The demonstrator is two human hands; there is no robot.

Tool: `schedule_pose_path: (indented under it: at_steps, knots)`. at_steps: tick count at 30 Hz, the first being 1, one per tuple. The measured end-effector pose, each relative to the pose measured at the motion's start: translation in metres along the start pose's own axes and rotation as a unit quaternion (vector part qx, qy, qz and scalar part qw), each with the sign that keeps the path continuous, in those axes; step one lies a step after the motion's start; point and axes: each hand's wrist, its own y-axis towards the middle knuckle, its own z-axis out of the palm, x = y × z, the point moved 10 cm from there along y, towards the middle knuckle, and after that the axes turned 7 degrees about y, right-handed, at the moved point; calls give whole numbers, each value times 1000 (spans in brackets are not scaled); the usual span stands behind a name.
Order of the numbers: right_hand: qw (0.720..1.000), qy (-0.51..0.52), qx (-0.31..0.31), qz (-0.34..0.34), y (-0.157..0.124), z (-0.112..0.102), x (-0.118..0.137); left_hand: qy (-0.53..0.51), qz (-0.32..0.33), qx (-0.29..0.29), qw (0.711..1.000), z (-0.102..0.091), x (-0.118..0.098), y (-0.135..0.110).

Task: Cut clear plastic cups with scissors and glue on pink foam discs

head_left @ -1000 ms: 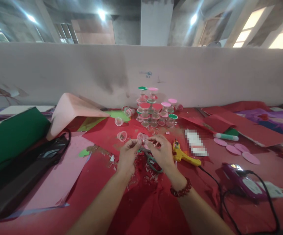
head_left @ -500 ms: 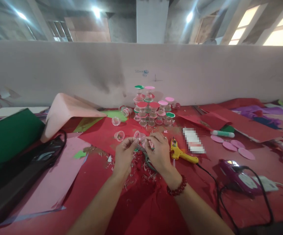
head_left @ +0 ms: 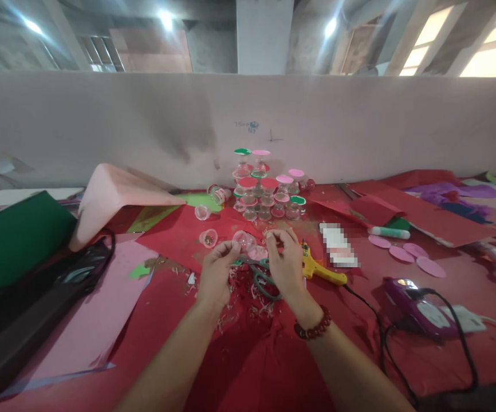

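My left hand [head_left: 216,272] pinches a small clear plastic cup [head_left: 241,240] just above the red table cover. My right hand [head_left: 286,257] is beside it with fingers pinched together; what they hold is too small to make out. A pink paper disc [head_left: 257,253] lies between the hands. Green-handled scissors [head_left: 262,277] rest under my hands among paper shavings. Another clear cup [head_left: 209,237] stands left of my left hand. A stack of finished cups with pink, red and green lids [head_left: 265,189] stands behind, against the wall.
A yellow glue gun [head_left: 317,269] lies right of my right hand, its black cord trailing to a purple device [head_left: 415,303]. Pink discs [head_left: 406,254] and a glue stick [head_left: 388,233] lie far right. A black bag [head_left: 37,303], pink sheet [head_left: 97,312] and green sheet [head_left: 11,240] fill the left.
My right hand has drawn slightly away from the cup to the right, fingers pinched. The left hand keeps its hold on the cup.
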Motion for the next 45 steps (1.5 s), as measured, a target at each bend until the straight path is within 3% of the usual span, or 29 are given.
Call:
schedule_pose_path:
  at_steps: [3, 8, 12, 17, 23, 26, 29, 35, 41, 45]
  knots:
    - [1000, -19, 8, 8, 1, 0, -2, -24, -12, -4, 1000, -1, 3, 2]
    - [998, -13, 38, -48, -3, 6, 12, -52, -23, -5, 998, -1, 7, 3]
    - [997, 8, 68, -27, -6, 11, 12, -45, -9, -3, 999, -1, 4, 3]
    - [991, 86, 80, 71, -5, 17, -6, -20, 18, 12, 1000, 4, -2, 1]
    - [929, 260, 111, 237, -13, 35, -36, 44, 52, 18, 998, 7, -17, -4]
    - [913, 293, 118, 258, -15, 40, -39, 63, 63, 21, 996, 7, -23, -6]
    - [921, 282, 115, 244, -14, 39, -37, 74, 74, 20, 994, 8, -24, -8]
    - [965, 170, 90, 178, -8, 26, -26, 38, 61, 27, 997, 9, -17, -5]
    - [967, 171, 31, 188, -5, 14, -35, -48, -9, 10, 999, 2, -3, 1]
    - [976, 146, 26, 161, -4, 11, -35, -101, -72, 19, 992, 5, 8, 0]
